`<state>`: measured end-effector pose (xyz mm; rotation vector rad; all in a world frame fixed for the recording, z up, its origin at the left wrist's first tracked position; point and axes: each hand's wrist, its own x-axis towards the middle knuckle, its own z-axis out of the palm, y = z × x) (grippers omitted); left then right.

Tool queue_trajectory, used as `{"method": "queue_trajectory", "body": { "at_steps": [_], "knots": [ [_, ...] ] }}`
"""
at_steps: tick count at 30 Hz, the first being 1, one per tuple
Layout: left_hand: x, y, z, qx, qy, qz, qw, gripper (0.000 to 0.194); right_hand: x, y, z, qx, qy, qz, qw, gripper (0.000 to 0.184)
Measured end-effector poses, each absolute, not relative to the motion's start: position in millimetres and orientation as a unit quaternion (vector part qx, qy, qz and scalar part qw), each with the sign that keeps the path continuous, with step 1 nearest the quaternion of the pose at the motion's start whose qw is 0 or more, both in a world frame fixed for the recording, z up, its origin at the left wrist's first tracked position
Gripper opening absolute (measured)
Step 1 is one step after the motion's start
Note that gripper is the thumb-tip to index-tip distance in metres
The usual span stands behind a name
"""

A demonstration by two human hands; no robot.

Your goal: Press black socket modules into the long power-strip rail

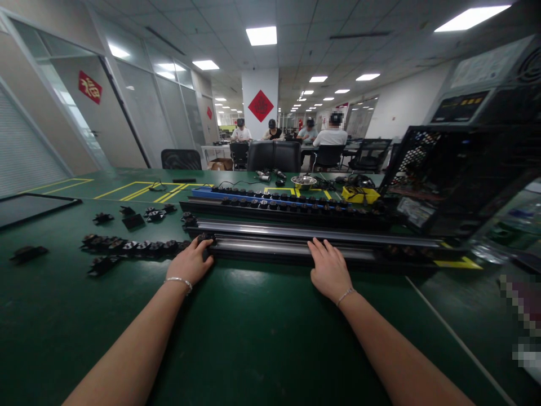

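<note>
Two hands are resting along the front rail

Both bare forearms are reaching in over the near side of the green counter (253, 338). The left hand (192, 262) is curling its fingers over a dark block (206, 237) at the left end of the front rail (262, 247). The right hand (330, 269) is laying its fingers across the same rail, farther toward the counter's right edge. The hands are sitting well apart; whether either is gripping firmly, I cannot tell. The rail is lying crosswise on the counter, roughly parallel to its far edge.

For good handling, the right hand should probably be pressing lightly and evenly, so that the rail is not sliding or twisting. The left fingers would best be keeping the block square to the rail, pushing along its length and not tipping it, with fingertips staying out of the join.

Toward the counter's left edge, a row of black blocks (146, 247) is trailing off beside the left hand. Behind the front rail, a second rail (270, 228) is lying close by. Nearer the far edge, a blue strip (202, 193), a yellow tray (359, 195) and a metal bowl (303, 180) are sitting. Beyond that edge, several people (332, 137) are sitting.
</note>
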<state>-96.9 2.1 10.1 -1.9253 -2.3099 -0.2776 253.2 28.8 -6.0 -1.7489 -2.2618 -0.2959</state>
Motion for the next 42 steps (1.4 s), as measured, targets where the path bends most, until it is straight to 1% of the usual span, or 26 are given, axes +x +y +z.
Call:
{"method": "queue_trajectory", "body": {
  "at_steps": [16,24,27,31,34,37,42],
  "knots": [
    [-88,2,16,-0.607,-0.789,-0.060,0.066,0.048,253,29,-5,-0.610,-0.777,-0.090,0.127,0.066],
    [-87,3,13,-0.600,-0.794,-0.048,0.087,0.044,252,29,-5,-0.610,-0.777,-0.092,0.126,0.065],
    [-92,3,12,-0.597,-0.796,-0.042,0.086,0.045,251,28,-4,-0.609,-0.777,-0.092,0.130,0.065],
    [-110,3,9,-0.569,-0.814,-0.080,0.092,0.046,250,28,-5,-0.608,-0.777,-0.096,0.132,0.064],
    [-120,4,6,-0.594,-0.795,-0.095,0.074,0.044,250,28,-4,-0.606,-0.778,-0.097,0.131,0.064],
    [-122,5,4,-0.616,-0.781,-0.080,0.063,0.042,250,28,-4,-0.607,-0.778,-0.097,0.129,0.064],
    [-125,6,1,-0.591,-0.801,-0.070,0.064,0.043,251,28,-4,-0.604,-0.780,-0.094,0.133,0.066]
  ]
}}
